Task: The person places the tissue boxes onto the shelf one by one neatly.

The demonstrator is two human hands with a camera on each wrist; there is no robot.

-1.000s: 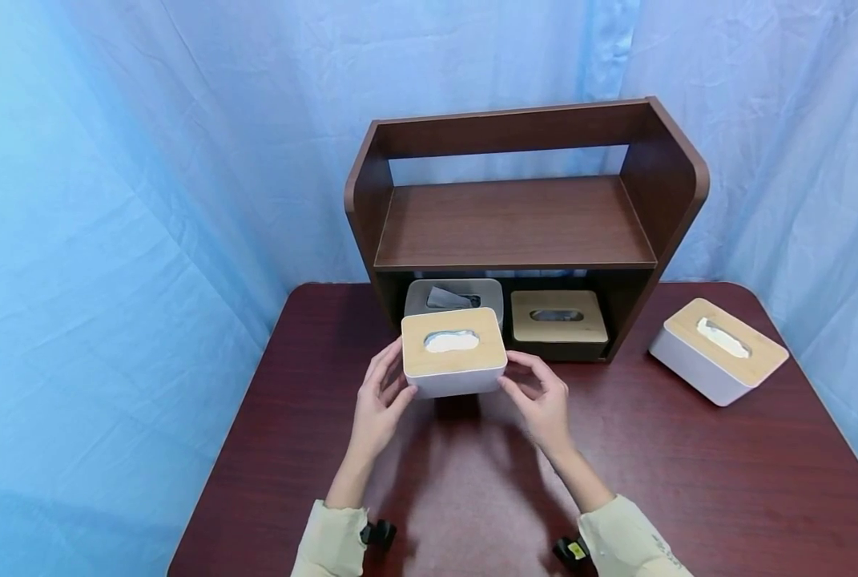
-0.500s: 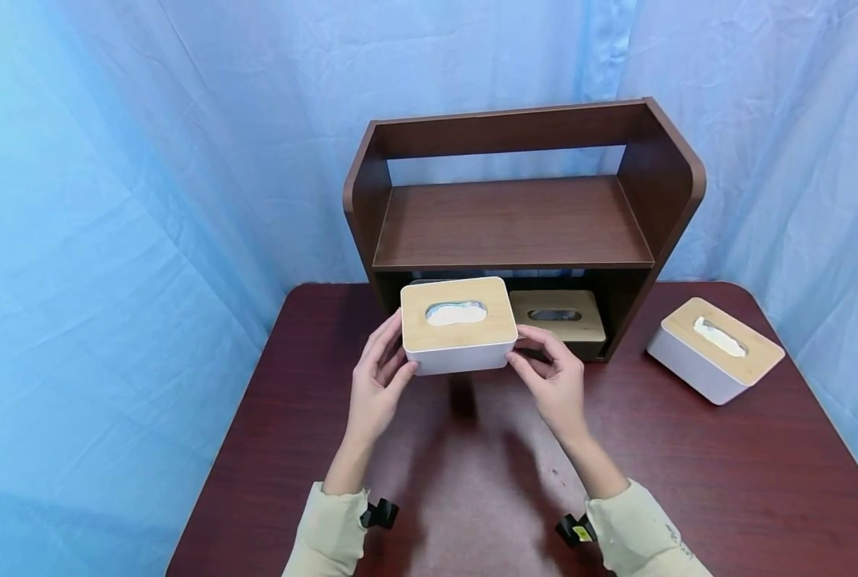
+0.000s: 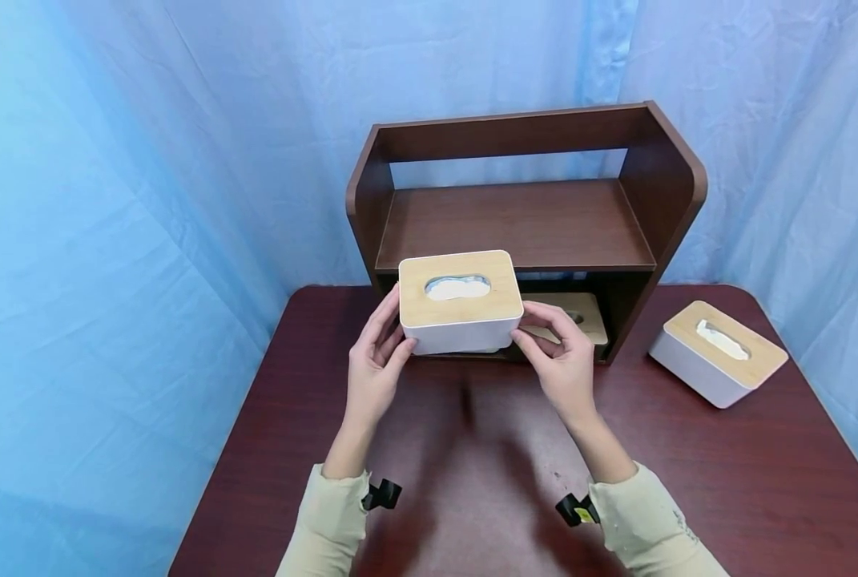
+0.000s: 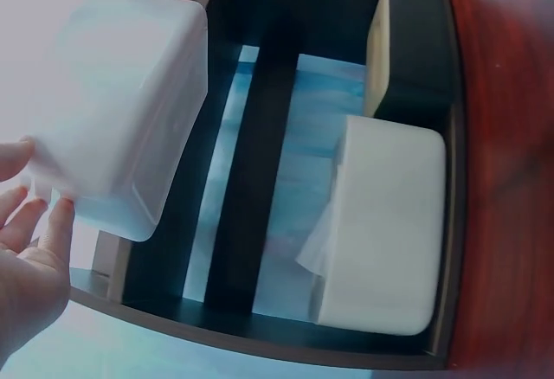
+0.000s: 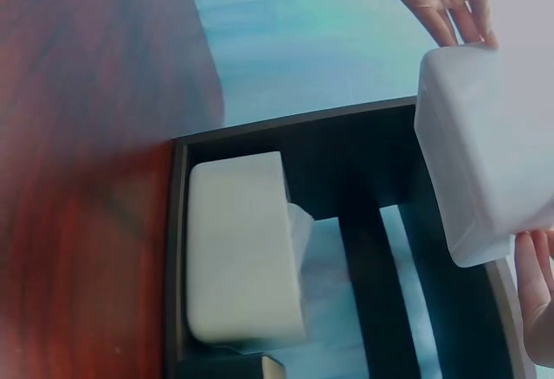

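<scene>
i'm watching through the head camera, with twelve o'clock pointing at the far curtain. the held tissue box, white-sided under a wood-look lid, hangs near the middle of my dial, lid up, raised off the table. the left hand grips it from its eight o'clock side, thumb at the near corner; the right hand grips it from four o'clock, fingers bent against the end wall.

at twelve stands the brown shelf unit, and the box covers part of its upper board's front edge; i can't tell whether they touch. at three o'clock from the held box, the dark box with a wooden lid sits in the lower compartment, partly behind the right hand. the left wrist camera shows me the pale box beside it, tissue poking out.

just past three, well apart, the spare white box sits on the table, turned at an angle.
</scene>
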